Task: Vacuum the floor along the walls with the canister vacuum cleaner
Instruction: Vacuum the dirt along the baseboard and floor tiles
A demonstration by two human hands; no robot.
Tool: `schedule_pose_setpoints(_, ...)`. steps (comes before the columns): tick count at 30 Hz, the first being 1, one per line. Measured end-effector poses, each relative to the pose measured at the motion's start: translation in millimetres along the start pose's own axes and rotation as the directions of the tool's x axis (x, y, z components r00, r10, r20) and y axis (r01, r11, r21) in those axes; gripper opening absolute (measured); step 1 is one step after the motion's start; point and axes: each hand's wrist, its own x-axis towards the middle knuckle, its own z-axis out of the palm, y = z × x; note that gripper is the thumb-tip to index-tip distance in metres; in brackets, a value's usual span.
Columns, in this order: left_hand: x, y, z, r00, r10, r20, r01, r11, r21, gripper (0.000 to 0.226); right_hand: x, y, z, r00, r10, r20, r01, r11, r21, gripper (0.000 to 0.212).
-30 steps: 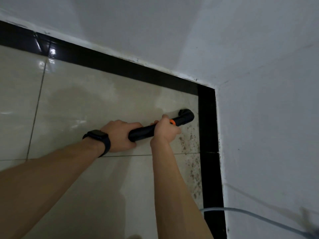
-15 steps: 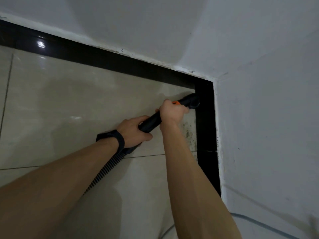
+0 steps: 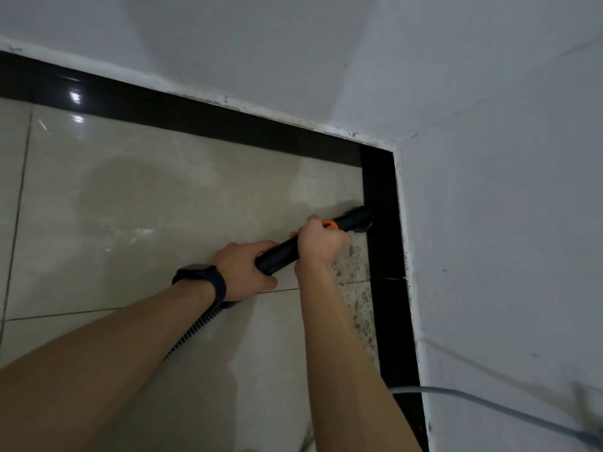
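**Nozzle at the baseboard, both hands on the wand**

Head view: the vacuum wand [image 3: 277,256] lies low over the floor tiles [image 3: 146,207], its long axis slanting from lower left to upper right. Its nozzle [image 3: 360,218] points at the black baseboard [image 3: 386,305], just short of the baseboard's corner; contact cannot be confirmed. The right hand [image 3: 321,246] is wrapped round the wand behind the orange ring [image 3: 330,224], nearer the baseboard. The left hand [image 3: 248,269], wearing a watch [image 3: 202,277], grips the rear end farther from it, where the ribbed hose [image 3: 195,327] trails off. Brown specks [image 3: 355,288] lie along the baseboard's foot, on the person's side of the nozzle. The step probably goes best with the mouth flat on the tile, drawn slowly back over the specks and clear of the grey cable [image 3: 489,402] that crosses the baseboard.
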Motion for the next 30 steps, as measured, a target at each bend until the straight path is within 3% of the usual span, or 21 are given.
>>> schedule_pose_setpoints(5,16,8,-1,0.998,-0.013,-0.060,0.008,0.997,-0.073,0.053,9,-23,15,0.997,-0.050,0.054,0.058,0.987,-0.149,0.058)
schedule_pose_setpoints(9,27,13,-5,0.997,-0.066,-0.041,0.056,0.977,-0.207,0.052,19,-40,33,0.994,-0.101,0.048,0.111,0.922,-0.371,0.060)
schedule_pose_setpoints(11,28,13,-4,0.996,-0.073,-0.042,0.061,0.969,-0.241,0.046,21,-40,37,0.992,-0.115,0.050,0.125,0.908,-0.399,0.063)
schedule_pose_setpoints(15,23,11,2,0.998,-0.033,-0.058,0.026,0.993,-0.119,0.041,19,-29,24,0.996,-0.078,0.046,0.088,0.959,-0.271,0.052)
schedule_pose_setpoints(18,13,8,3,0.998,0.022,-0.057,-0.022,1.000,0.002,0.037,12,-16,6,0.999,0.003,0.053,-0.002,1.000,-0.015,0.045)
schedule_pose_setpoints(21,-1,1,-1,0.997,0.062,-0.035,-0.058,0.993,0.099,0.039,-1,-6,-2,0.993,0.050,0.109,-0.070,0.978,0.198,0.043)
schedule_pose_setpoints(26,-23,-13,-23,0.994,0.075,-0.076,-0.056,0.972,0.227,0.036,-35,-4,9,0.975,0.063,0.212,-0.112,0.966,0.232,0.033)
schedule_pose_setpoints(30,-46,-33,-51,0.993,0.063,-0.101,-0.029,0.951,0.309,0.034,-70,4,26,0.967,0.088,0.239,-0.157,0.944,0.289,0.038)
